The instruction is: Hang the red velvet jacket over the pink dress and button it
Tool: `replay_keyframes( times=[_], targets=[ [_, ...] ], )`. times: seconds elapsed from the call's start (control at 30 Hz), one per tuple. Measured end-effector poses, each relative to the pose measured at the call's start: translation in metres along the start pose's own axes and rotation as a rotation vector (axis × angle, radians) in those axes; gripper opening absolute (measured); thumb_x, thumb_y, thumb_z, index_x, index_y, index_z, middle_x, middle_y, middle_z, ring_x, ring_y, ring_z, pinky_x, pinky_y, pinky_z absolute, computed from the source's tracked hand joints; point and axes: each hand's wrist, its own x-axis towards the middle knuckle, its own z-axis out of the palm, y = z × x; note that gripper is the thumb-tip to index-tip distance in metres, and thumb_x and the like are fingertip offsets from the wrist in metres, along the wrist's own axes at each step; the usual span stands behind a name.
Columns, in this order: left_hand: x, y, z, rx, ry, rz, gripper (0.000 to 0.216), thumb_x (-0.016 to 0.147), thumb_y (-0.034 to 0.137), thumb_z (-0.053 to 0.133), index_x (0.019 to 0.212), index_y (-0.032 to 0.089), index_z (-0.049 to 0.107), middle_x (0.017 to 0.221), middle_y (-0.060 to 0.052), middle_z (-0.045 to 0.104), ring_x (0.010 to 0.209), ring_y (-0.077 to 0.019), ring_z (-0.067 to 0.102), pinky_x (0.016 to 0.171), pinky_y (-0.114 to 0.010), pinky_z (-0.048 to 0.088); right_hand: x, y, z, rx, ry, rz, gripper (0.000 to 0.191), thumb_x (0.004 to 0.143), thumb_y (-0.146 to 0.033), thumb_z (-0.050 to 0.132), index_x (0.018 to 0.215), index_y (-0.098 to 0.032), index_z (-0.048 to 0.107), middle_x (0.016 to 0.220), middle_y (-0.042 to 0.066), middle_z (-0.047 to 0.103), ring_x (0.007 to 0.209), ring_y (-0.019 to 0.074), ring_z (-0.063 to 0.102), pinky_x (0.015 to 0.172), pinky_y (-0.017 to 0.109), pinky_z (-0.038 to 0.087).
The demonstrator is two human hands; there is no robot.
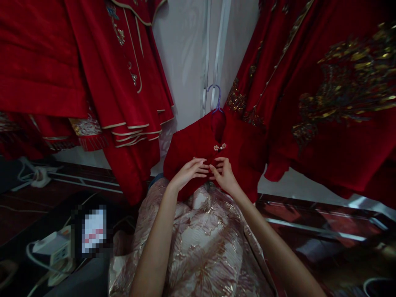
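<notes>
A red garment (244,156) hangs in front of me on a blue-purple hanger (219,99). A flower-shaped clasp (220,147) with pale beads sits near its neck. My left hand (192,171) is at the front of the garment, fingers stretched to the right and apart. Facing it, my right hand (225,174) has its fingers loosely bent, with the thumb apart from them. The fingertips of both hands come close together just below the clasp. Whether they touch the cloth there I cannot tell. Under my forearms is a pinkish, shiny patterned fabric (204,239).
Red garments with pale trim (123,82) hang on the left, and red ones with gold embroidery (349,82) on the right. A power strip with a white plug (58,247) and cables lies at lower left, beside a blurred-out screen (93,231). Metal rack rails (312,229) run low at right.
</notes>
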Motion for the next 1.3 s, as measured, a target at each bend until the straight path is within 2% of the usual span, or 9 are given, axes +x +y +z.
replay_keyframes(
  times=[0.13,0.37,0.47,0.57,0.73,0.8,1.0,1.13,1.3],
  targets=[
    [0.008,-0.009,-0.001,0.154,0.104,-0.008,0.032,0.086,0.033,0.051,0.112,0.015,0.054,0.094,-0.009,0.064,0.075,-0.0116,0.061,0.063,-0.022,0.048,-0.005,0.001,0.007,0.257,-0.063,0.185,0.053,0.071,-0.044,0.061,0.111,-0.025,0.031,0.091,0.001,0.045,0.075,0.0136,0.058,0.056,0.031,0.057],
    [0.016,-0.021,-0.004,0.232,0.104,0.061,0.027,0.078,0.027,0.061,0.101,0.014,0.053,0.092,-0.007,0.061,0.084,-0.0139,0.060,0.074,-0.028,0.049,-0.009,0.003,0.005,0.239,-0.086,0.115,0.042,0.072,-0.041,0.058,0.105,-0.023,0.041,0.089,0.002,0.050,0.077,0.0140,0.056,0.057,0.028,0.056],
    [0.018,-0.026,-0.003,0.219,0.123,0.113,0.031,0.075,0.023,0.065,0.102,0.014,0.052,0.086,-0.005,0.061,0.079,-0.0121,0.060,0.077,-0.029,0.048,-0.011,0.008,0.004,0.179,0.004,0.061,0.047,0.068,-0.043,0.064,0.104,-0.021,0.045,0.091,0.003,0.050,0.075,0.0136,0.055,0.057,0.029,0.055],
    [0.018,-0.028,0.001,0.146,0.060,0.117,0.033,0.076,0.023,0.064,0.106,0.013,0.051,0.084,-0.005,0.062,0.080,-0.0124,0.061,0.080,-0.030,0.048,-0.014,0.011,0.003,0.127,0.086,0.025,0.052,0.064,-0.045,0.069,0.103,-0.020,0.046,0.098,0.006,0.049,0.079,0.0149,0.055,0.060,0.030,0.056],
    [0.015,-0.023,0.007,0.133,-0.065,0.155,0.046,0.077,0.027,0.064,0.116,0.015,0.044,0.084,-0.005,0.066,0.078,-0.0132,0.064,0.078,-0.030,0.048,-0.017,0.012,-0.001,0.194,0.041,-0.001,0.051,0.066,-0.045,0.070,0.103,-0.019,0.046,0.092,0.004,0.050,0.077,0.0139,0.056,0.061,0.028,0.055],
    [0.015,-0.021,0.005,0.263,0.018,0.228,0.042,0.078,0.029,0.062,0.114,0.016,0.046,0.079,-0.004,0.066,0.075,-0.0126,0.063,0.073,-0.027,0.048,-0.017,0.011,-0.003,0.214,0.051,-0.011,0.049,0.067,-0.044,0.070,0.102,-0.020,0.045,0.088,0.002,0.050,0.074,0.0131,0.056,0.058,0.026,0.054],
    [0.022,-0.027,-0.023,0.590,0.548,0.413,0.022,0.068,0.020,0.067,0.087,0.016,0.056,0.083,-0.003,0.061,0.069,-0.0093,0.057,0.061,-0.020,0.046,-0.017,-0.001,-0.011,0.237,0.022,-0.034,0.049,0.066,-0.040,0.072,0.102,-0.022,0.044,0.079,-0.001,0.052,0.067,0.0118,0.056,0.055,0.025,0.056],
    [0.028,-0.041,-0.031,0.488,0.519,0.314,0.037,0.058,0.015,0.072,0.089,0.016,0.051,0.077,-0.001,0.060,0.066,-0.0100,0.058,0.060,-0.022,0.048,-0.014,-0.013,-0.009,0.235,-0.078,-0.106,0.045,0.071,-0.038,0.067,0.107,-0.024,0.043,0.085,0.000,0.054,0.074,0.0127,0.059,0.063,0.028,0.057],
    [0.034,-0.047,-0.026,0.388,0.512,0.348,0.029,0.060,0.008,0.066,0.085,0.015,0.054,0.075,-0.001,0.061,0.065,-0.0092,0.059,0.065,-0.023,0.049,0.002,-0.014,0.003,-0.031,-0.120,-0.234,0.033,0.077,-0.033,0.061,0.105,-0.023,0.048,0.087,0.002,0.056,0.073,0.0132,0.059,0.057,0.024,0.054]
  ],
)
